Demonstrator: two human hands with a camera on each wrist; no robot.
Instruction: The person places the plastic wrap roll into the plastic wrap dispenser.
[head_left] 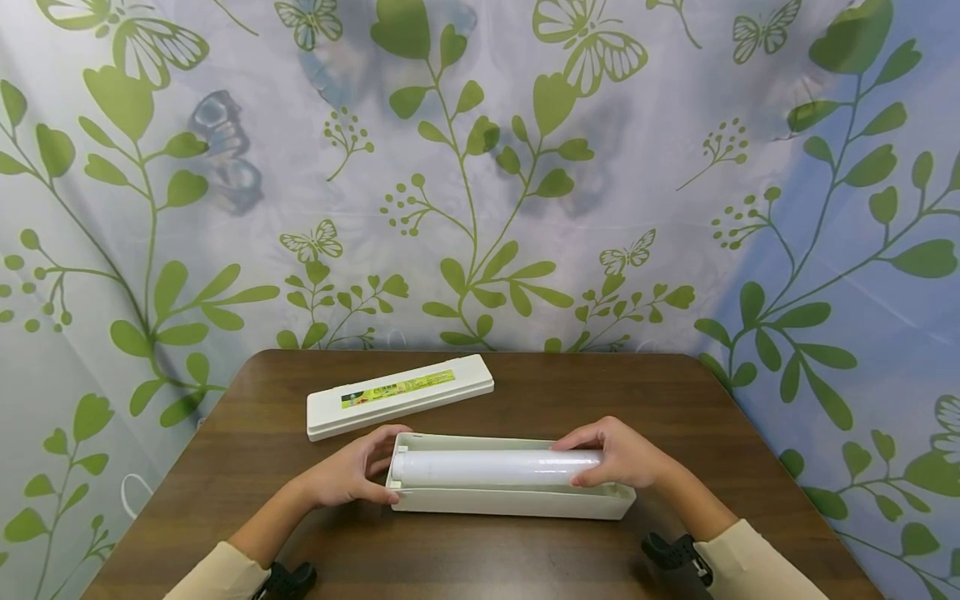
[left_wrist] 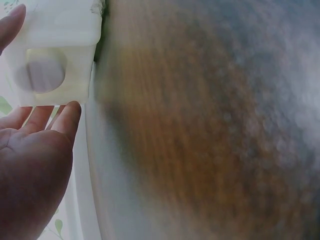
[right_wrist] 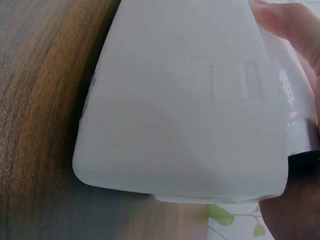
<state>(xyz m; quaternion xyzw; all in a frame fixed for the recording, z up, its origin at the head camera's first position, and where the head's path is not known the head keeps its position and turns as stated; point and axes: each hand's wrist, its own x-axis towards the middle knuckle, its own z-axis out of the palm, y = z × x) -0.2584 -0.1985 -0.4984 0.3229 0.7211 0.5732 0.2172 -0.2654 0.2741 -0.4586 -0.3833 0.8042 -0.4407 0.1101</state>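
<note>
Evidently handled at both ends, a glossy white wrap roll [head_left: 483,468] lay lengthwise in a lidless white dispenser box [head_left: 510,502], nr. the middle of a brown wood-grain worktop [head_left: 525,558]. L. hand [head_left: 352,471] gripped the box's L. end, thumb at the front corner, fingers at the back; R. hand [head_left: 618,454] held the roll nr. its R. end, thumb in front, fingers behind. Roll's L. end sat btwn. small pale tabs [head_left: 403,449]; its R. end, per the R. wrist view, appeared raised above the rim, exact clearance n/a. Lid [head_left: 401,403], w/ printed green label [head_left: 397,389], lay apart, behind & to the L. of the box.

Risks, as judged: (a) if the R. hand let go w/ that end raised, the roll would prob. drop & knock the box; (b) if tipped steeply, its L. end might catch on, or slip off, the tabs; (c) if the L. hand slackened, a sideways pull could drag or tilt the box, esp. as it looked light; (d) smooth film might slide under the R. thumb, or wrinkle if squeezed hard. Lid posed min. hazard unless the L. hand swung back into it.
</note>
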